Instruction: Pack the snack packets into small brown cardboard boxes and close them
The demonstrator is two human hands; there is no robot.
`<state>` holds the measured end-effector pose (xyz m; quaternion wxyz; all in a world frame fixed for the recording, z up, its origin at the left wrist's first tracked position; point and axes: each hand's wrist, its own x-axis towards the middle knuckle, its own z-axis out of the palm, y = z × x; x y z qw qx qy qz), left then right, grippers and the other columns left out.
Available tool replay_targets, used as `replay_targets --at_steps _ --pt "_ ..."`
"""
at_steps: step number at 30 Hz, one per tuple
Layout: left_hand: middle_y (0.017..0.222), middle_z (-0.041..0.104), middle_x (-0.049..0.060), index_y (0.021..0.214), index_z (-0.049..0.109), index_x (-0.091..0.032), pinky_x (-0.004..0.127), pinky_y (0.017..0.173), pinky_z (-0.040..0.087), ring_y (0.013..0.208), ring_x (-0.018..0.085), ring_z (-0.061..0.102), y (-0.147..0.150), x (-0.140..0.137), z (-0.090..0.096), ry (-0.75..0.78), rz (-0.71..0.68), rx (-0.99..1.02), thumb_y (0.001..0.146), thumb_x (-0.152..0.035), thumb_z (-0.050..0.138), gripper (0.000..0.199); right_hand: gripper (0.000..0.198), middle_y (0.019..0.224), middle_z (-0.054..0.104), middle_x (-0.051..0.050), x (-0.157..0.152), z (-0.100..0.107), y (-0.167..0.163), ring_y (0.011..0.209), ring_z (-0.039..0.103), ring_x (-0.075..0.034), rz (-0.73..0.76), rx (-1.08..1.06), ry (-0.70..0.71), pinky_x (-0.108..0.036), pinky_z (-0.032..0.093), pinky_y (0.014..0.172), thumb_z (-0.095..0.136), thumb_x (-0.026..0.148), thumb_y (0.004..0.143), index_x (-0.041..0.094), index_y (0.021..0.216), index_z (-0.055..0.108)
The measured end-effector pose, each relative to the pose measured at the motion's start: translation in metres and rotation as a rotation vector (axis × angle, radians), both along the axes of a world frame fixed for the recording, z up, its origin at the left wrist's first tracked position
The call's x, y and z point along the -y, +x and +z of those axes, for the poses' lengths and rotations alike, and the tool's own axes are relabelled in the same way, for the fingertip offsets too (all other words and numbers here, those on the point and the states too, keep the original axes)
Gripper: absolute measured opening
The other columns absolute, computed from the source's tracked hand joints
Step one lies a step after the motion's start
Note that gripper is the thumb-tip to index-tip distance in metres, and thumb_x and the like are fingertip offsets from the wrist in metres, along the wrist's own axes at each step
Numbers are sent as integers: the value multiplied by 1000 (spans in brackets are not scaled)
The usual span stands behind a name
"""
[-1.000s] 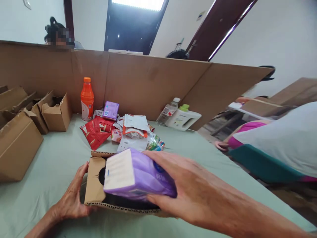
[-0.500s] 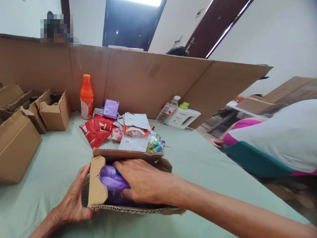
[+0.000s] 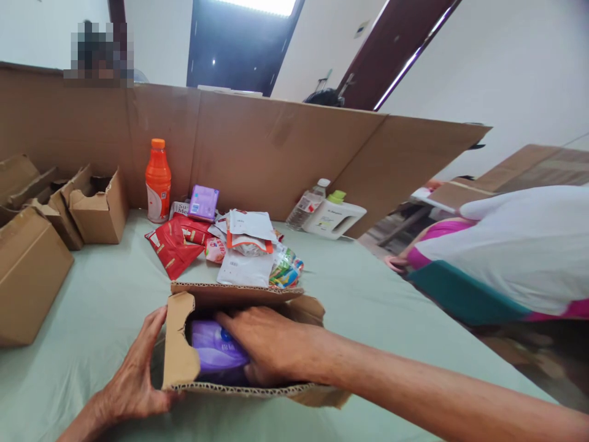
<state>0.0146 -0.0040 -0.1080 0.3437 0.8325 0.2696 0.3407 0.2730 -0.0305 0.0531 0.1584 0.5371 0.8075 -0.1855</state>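
Note:
An open cardboard box [image 3: 180, 344] lies near the table's front, its flaps spread. My left hand [image 3: 138, 368] grips the box's left end, thumb at the near corner and fingers along the far side. My right hand [image 3: 264, 344] reaches inside, wrapped over the right part of a purple pack [image 3: 216, 347]; its fingertips are partly hidden. Just behind the box lie white pouches [image 3: 246, 268], red packets [image 3: 175, 245], a colourful packet [image 3: 286, 267], a small pink-and-white packet [image 3: 215, 250] and a smaller purple pack [image 3: 203, 202].
An orange bottle [image 3: 157, 181] stands by the cardboard partition [image 3: 257, 147]. A clear bottle [image 3: 308, 205] and a white jug with a green cap [image 3: 335, 215] lean there too. Several cardboard boxes [image 3: 99, 205] stand at left. Another person [image 3: 497, 245] sits at right.
My right hand has pushed lower into the box, and the purple pack sits deeper and slightly to the right. My left hand stays on the box's end. The view has shifted slightly.

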Motion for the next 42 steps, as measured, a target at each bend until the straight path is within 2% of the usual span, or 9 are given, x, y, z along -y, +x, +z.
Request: replay_targets --at_steps 6,10,15,21,30,33,36,39,42 --pt "165 27 14 164 6 -35 66 120 37 150 45 34 0 1 1 -3 -40 26 82 -46 72 106 51 109 73 -21 -2 39 -16 98 70 -37 57 57 154 -48 54 86 67 21 78 9 127 66" --pt "164 28 15 164 6 -33 66 121 35 150 46 32 1 1 -2 -14 -1 26 82 -50 74 107 54 124 68 -20 -1 26 -20 110 66 -35 123 -87 112 -48 53 95 70 24 81 12 133 63" --pt "164 26 16 164 5 -34 67 122 31 152 47 30 0 2 -6 -12 -68 28 80 -55 75 111 95 151 52 -23 9 9 -7 134 53 -39 -47 -191 38 -55 42 114 76 29 78 11 161 33" --pt "166 25 16 165 3 -35 68 119 36 150 49 32 -1 3 -8 5 -27 4 79 -49 75 113 65 134 67 -18 5 7 -11 116 65 -37 -156 -274 -161 -49 53 98 78 27 72 17 135 64" --pt "163 30 16 165 3 -36 68 117 39 149 48 35 -2 4 1 20 14 24 82 -59 75 112 67 134 67 -16 2 0 -15 122 63 -33 -191 -408 -116 -46 50 105 72 17 73 16 138 61" --pt "162 31 15 164 5 -37 68 118 39 150 47 35 -3 4 -3 9 21 36 84 -59 72 107 63 141 63 -19 13 21 -10 118 65 -37 -114 -292 38 -52 51 102 70 24 81 16 143 59" --pt "164 28 16 164 5 -37 68 118 39 150 49 34 -5 6 -11 -24 27 22 81 -60 74 110 32 118 76 -9 7 53 10 92 72 -27 -126 -441 367 -41 59 81 63 34 92 26 121 73" --pt "168 25 16 165 4 -37 69 118 39 150 52 32 -7 7 -17 -67 34 18 76 -62 79 120 26 95 79 -3 -39 70 41 73 70 -21 -229 -514 701 -35 56 65 55 43 97 27 101 76" --pt "168 29 13 166 6 -38 69 119 38 150 52 33 -6 5 -20 -104 41 28 72 -63 84 125 27 107 78 -6 -114 55 68 91 73 -25 -375 -285 800 -40 58 83 57 31 95 22 114 74"
